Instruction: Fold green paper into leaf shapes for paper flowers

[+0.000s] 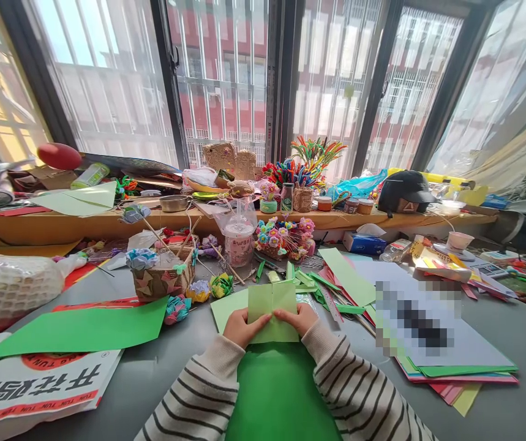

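Between my two hands is a pale green square of paper (272, 297) with a crease down its middle. My left hand (243, 326) grips its left side, thumb pressed on the front. On the right side, my right hand (297, 320) pinches it the same way, and the two thumb tips nearly meet at the crease. The other fingers are hidden behind the paper. Under my forearms lies a bright green sheet (281, 392). Another light green sheet (228, 307) shows behind my left hand.
Cut green strips (306, 283) lie just beyond my hands. At right is a stack of coloured paper (469, 349). To the left are a long green sheet (88, 327), a printed bag (37, 392) and a cardboard box (161, 282) with paper flowers. A cluttered sill (226, 211) runs behind.
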A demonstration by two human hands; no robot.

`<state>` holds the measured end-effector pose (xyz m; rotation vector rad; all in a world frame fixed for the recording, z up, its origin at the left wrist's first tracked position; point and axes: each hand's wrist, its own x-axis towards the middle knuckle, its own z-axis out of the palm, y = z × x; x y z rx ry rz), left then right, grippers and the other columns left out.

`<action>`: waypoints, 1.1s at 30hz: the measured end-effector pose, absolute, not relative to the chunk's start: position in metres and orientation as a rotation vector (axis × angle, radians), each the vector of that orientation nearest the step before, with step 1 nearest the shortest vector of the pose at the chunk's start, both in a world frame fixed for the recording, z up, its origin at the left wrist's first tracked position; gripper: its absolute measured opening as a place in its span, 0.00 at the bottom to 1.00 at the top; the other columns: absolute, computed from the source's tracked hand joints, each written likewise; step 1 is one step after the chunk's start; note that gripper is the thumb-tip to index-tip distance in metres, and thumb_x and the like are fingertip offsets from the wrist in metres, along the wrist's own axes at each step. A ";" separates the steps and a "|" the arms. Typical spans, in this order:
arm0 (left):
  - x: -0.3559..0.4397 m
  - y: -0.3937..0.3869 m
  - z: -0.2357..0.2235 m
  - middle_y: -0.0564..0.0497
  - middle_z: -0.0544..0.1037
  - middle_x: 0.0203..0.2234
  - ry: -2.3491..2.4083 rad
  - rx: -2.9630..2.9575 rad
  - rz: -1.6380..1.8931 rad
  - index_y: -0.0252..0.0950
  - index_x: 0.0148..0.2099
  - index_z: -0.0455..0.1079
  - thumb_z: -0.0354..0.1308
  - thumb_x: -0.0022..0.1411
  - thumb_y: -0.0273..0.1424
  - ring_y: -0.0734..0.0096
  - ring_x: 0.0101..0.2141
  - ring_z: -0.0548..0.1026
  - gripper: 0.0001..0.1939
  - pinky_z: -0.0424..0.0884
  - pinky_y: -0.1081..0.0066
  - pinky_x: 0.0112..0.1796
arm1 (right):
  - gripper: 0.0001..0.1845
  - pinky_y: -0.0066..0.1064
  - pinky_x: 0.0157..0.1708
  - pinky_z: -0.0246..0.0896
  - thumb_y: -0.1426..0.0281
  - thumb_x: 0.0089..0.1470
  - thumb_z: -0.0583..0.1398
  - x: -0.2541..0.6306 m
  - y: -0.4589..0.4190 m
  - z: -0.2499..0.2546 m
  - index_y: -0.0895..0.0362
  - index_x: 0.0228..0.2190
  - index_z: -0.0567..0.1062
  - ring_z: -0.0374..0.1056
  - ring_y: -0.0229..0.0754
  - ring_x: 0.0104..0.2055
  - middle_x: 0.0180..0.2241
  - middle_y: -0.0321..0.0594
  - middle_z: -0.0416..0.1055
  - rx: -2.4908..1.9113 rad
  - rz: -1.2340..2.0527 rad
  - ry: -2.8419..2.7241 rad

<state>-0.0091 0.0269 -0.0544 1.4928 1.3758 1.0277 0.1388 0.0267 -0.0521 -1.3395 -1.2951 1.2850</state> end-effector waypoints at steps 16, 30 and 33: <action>-0.009 0.025 -0.051 0.45 0.76 0.24 1.389 1.524 1.061 0.29 0.28 0.70 0.56 0.36 0.43 0.63 0.25 0.72 0.22 0.66 0.72 0.23 | 0.14 0.28 0.24 0.61 0.63 0.33 0.60 0.140 0.028 -0.052 0.61 0.22 0.73 0.67 0.41 0.25 0.23 0.42 0.72 -1.331 1.295 -1.345; -0.009 0.027 -0.053 0.42 0.76 0.23 1.387 1.534 1.034 0.26 0.28 0.70 0.56 0.36 0.42 0.61 0.25 0.72 0.22 0.66 0.70 0.23 | 0.14 0.27 0.24 0.60 0.63 0.32 0.60 0.139 0.028 -0.053 0.61 0.22 0.73 0.67 0.41 0.25 0.23 0.41 0.72 -1.367 1.211 -1.378; -0.008 0.025 -0.054 0.43 0.76 0.23 1.409 1.578 1.059 0.27 0.27 0.69 0.55 0.36 0.42 0.61 0.25 0.71 0.21 0.65 0.71 0.22 | 0.15 0.27 0.23 0.60 0.63 0.32 0.59 0.138 0.028 -0.054 0.62 0.22 0.73 0.66 0.40 0.24 0.22 0.41 0.72 -1.343 1.228 -1.369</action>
